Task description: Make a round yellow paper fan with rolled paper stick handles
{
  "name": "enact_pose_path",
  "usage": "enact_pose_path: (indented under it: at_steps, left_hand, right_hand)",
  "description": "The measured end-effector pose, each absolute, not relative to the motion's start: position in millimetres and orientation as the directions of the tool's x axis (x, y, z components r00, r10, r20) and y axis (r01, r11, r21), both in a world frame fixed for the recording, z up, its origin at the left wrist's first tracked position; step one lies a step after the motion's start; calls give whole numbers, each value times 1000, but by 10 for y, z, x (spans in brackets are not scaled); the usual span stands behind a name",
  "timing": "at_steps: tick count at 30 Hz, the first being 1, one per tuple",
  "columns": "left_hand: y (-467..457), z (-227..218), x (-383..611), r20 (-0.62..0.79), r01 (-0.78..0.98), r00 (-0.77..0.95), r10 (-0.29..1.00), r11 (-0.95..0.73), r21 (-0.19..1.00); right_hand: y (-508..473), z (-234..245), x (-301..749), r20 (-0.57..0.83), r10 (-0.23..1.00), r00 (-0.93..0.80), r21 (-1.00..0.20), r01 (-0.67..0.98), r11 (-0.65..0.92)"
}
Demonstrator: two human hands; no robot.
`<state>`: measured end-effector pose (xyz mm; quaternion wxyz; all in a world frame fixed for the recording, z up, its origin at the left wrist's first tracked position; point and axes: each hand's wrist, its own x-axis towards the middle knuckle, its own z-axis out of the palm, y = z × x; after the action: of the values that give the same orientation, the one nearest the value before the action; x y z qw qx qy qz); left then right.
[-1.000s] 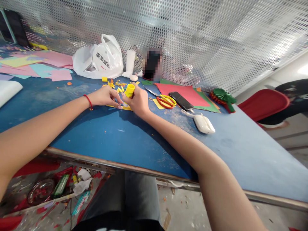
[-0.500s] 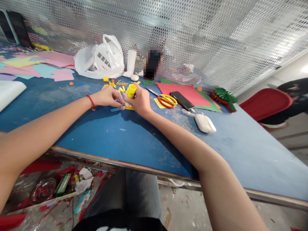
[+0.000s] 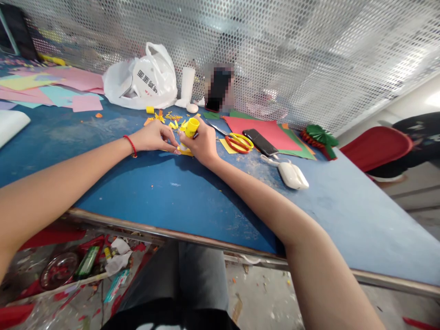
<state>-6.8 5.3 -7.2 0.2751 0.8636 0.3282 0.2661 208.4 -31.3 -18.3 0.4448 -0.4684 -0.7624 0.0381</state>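
Note:
My right hand is wrapped round a yellow glue stick, which tilts with its lower end down on a small piece of yellow paper. At the left edge of that paper, the thumb and fingertips of my left hand are closed on it against the table. Both hands partly cover the paper, so its full shape is hidden. Small yellow paper cuttings lie just beyond my fingers, with a yellow cap beside them. To the right of my right hand are scissors with red and yellow handles.
A white plastic bag stands at the back near a white tube and an upright phone. Rightward lie red paper, a black phone and a white earphone case. Coloured sheets lie left.
The glue stick has shifted slightly to the right and tilted more in my right hand. My left fingertips have closed down onto the paper's edge. The view has turned slightly.

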Motion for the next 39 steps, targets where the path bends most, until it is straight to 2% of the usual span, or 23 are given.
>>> enact_pose_path:
  at_steps: [6,10,27,32,36,39]
  left_hand:
    - [14,-72,17,270,399,653,707,-625,670]
    - [20,-114,56,254,418,615,747,-581,698]
    - [18,-127,63,219,408,587,779,-519,751]
    - [38,-144,63,234,402,584,778,-527,748]
    - [30,-133,73,218,430,575,789,-518,739]
    - [7,-107,74,216,433,582,784,-523,734]
  right_hand:
    - [-299,-192,2123,610,776,-162,-477,707,522]
    - [-302,-198,2171,603,779,-169,-465,720,516]
    - [-400,-150,2376,634,757,-156,-442,730,521]
    - [-294,-137,2488,700,705,-112,-412,743,527]
    - [-249,-107,2517,763,647,-6,-454,707,543]
    - [-265,-148,2433,762,646,-36,-460,672,580]
